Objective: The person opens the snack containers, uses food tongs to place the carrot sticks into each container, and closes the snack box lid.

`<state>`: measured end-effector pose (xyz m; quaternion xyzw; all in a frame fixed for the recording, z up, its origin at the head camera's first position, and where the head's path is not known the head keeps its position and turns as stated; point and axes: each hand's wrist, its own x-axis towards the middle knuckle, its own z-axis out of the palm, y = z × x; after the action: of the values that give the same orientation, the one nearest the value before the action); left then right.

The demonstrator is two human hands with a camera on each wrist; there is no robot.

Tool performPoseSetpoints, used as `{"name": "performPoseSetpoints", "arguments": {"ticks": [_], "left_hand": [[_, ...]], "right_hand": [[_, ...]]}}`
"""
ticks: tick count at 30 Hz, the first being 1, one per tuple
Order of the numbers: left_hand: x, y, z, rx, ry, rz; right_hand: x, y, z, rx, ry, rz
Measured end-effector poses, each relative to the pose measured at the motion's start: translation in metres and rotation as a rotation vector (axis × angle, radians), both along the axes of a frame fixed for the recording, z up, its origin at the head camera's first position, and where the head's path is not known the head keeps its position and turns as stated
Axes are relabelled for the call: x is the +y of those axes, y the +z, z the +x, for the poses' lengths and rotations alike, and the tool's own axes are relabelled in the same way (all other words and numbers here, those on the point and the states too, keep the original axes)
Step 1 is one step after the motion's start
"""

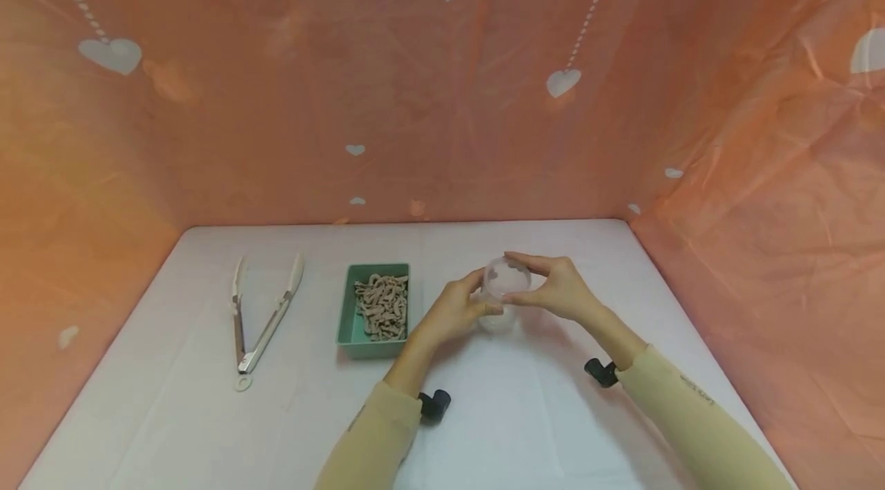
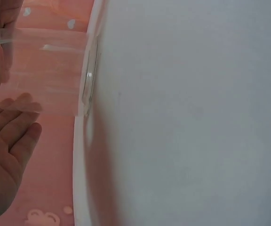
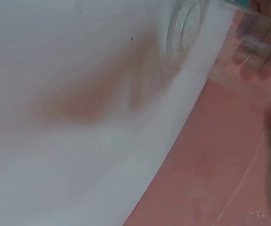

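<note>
Both hands are around a clear cylindrical jar (image 1: 496, 317), which stands upright. In the head view my left hand (image 1: 452, 311) holds its left side, with the thumb across the front. From the right, my right hand (image 1: 563, 290) grips the round, cloudy top, fingers behind and thumb in front. The left wrist view shows the jar's see-through wall (image 2: 55, 70) with fingers visible through it. Something whitish at the top is partly cut off, and I cannot tell whether it is a lid. The jar's base (image 3: 185, 30) appears at or just above the white table.
Left of the hands sits a green tray (image 1: 373, 350) holding a heap of brownish-grey, twisted pieces (image 1: 382, 306). Farther left lie spread tongs (image 1: 257, 352) with pale tips. Orange-pink cloth (image 1: 311, 91) with white hearts encloses the table's back and sides.
</note>
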<state>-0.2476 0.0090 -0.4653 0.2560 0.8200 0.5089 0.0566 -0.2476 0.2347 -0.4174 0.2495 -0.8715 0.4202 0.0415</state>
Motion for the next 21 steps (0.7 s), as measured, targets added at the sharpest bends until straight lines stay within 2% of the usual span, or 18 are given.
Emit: {"name": "performPoseSetpoints", "arguments": {"ticks": [4,10,15,21], "left_hand": [[0.0,0.001,-0.001,0.0,0.0,-0.012],[-0.001,-0.002,-0.002,-0.037,-0.024,-0.033],[0.0,-0.002,-0.001,-0.064,-0.03,-0.023],[0.0,-0.002,0.0,-0.073,-0.013,-0.013]], "right_hand": [[0.003,0.003,-0.004,-0.089,0.026,-0.012],[0.011,0.001,-0.008,-0.182,0.139,-0.035],[0.016,0.001,-0.009,-0.169,0.193,-0.019],[0.011,0.004,-0.005,-0.066,0.141,0.051]]}}
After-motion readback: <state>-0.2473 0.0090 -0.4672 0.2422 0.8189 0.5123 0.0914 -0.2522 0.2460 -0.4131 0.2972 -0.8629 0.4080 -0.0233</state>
